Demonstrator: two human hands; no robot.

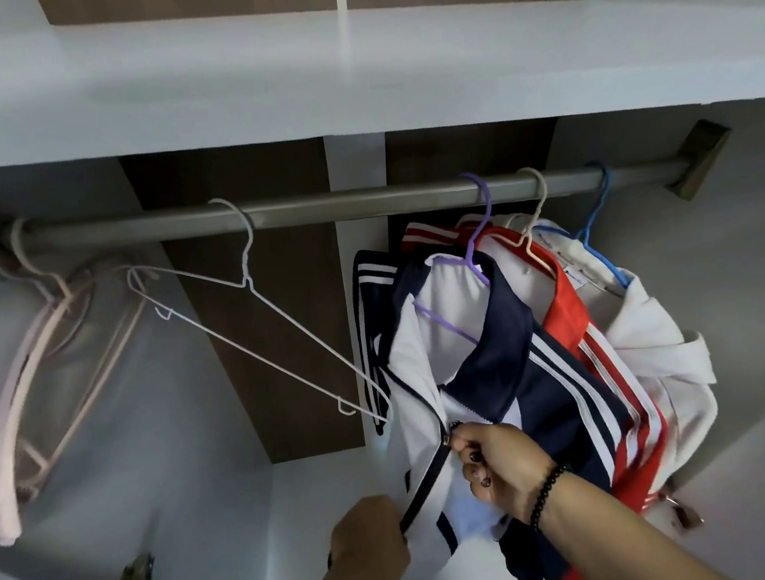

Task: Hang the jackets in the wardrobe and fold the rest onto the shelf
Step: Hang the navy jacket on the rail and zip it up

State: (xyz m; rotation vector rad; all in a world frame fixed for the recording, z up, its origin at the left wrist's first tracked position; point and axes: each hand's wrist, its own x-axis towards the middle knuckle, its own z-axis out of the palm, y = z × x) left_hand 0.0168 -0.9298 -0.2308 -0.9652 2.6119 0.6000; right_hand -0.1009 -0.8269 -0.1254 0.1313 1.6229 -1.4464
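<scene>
My left hand [369, 541] grips the jacket [490, 373] hem taut; my right hand [495, 460] pinches the zipper [447, 439], pulling steadily upward.

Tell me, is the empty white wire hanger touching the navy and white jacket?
Touching. In the head view, the lower tip of the white wire hanger lies against the left edge of the navy and white jacket, with no visible gap.

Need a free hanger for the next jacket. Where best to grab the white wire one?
Take the white wire hanger at the twisted neck just under its hook, coming from the front left. That side is open; its lower right tip touches the navy and white jacket.
</scene>
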